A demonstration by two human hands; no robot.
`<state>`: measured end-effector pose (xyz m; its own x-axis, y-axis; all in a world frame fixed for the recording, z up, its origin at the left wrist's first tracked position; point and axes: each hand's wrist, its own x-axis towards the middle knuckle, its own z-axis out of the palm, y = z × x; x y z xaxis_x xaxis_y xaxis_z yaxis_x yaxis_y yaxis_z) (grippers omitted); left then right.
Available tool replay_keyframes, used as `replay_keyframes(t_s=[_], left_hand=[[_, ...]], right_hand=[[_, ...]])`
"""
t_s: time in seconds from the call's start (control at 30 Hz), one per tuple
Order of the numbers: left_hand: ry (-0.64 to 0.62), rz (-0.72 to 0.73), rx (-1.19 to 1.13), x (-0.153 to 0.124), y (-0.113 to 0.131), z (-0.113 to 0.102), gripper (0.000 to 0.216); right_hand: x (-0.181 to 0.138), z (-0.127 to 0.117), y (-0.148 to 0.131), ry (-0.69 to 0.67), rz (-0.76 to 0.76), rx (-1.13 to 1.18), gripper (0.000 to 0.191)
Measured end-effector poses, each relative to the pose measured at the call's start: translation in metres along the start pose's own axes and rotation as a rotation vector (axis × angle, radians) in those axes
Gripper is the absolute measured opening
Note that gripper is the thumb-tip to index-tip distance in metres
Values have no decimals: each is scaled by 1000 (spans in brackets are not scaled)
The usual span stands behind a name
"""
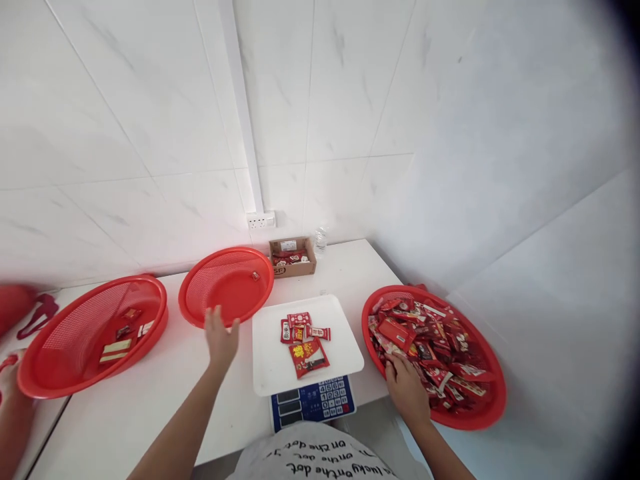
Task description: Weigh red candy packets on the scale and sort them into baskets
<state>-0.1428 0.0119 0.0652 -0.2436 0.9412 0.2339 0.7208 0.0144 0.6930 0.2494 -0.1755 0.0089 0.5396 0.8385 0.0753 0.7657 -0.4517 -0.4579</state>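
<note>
My left hand (221, 339) is raised with its fingers spread, holding nothing, just in front of the middle red plastic basket (189, 305). A small wrapped piece (255, 275) lies inside that basket. My right hand (407, 390) reaches over the near rim of the right red basket (494, 417), its fingers stretched out at the packets; the fingertips are partly hidden. That basket is heaped with red snack packets (440, 337). Between my hands, the white tray (270, 373) of a scale bears several small red packets (299, 320) and a larger red packet (309, 358).
The blue scale keypad (313, 405) sits below the tray. Behind stand a cardboard box (295, 268) of packets and a clear plastic bottle (321, 240). A left red basket (55, 387) holds a few packets. At the far left edge is another person's hand (10, 380).
</note>
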Motion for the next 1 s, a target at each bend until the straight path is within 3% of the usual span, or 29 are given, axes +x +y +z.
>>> replay_keyframes(t_s=[0.07, 0.13, 0.2, 0.27, 0.37, 0.53, 0.7, 0.8, 0.93, 1.0], left_hand=[[-248, 304, 73, -28, 23, 25, 60], [-557, 497, 170, -52, 45, 48, 74], [-752, 551, 259, -68, 64, 66, 92], [-808, 543, 314, -74, 75, 77, 102], [-735, 560, 302, -73, 79, 83, 96], [-644, 677, 149, -72, 70, 78, 48], [-594, 586, -31, -68, 70, 70, 23], [-466, 493, -88, -43, 73, 58, 20], [-190, 296, 5, 17, 72, 30, 25], [-163, 180, 114, 44, 68, 17, 32]], right_hand=[[0, -3, -3, -18, 2, -12, 46], [1, -4, -4, -30, -13, -21, 46], [1, -5, -5, -25, -24, -27, 45], [0, -6, -5, -20, -18, -28, 45], [0, -8, -7, -45, 7, -21, 43], [0, -11, -9, -63, 10, 0, 42], [0, -11, -8, -71, 6, 15, 41], [1, -11, -8, -83, 11, 16, 41], [0, -14, -10, -110, 32, 20, 42], [0, -15, -11, -119, 32, 21, 43]])
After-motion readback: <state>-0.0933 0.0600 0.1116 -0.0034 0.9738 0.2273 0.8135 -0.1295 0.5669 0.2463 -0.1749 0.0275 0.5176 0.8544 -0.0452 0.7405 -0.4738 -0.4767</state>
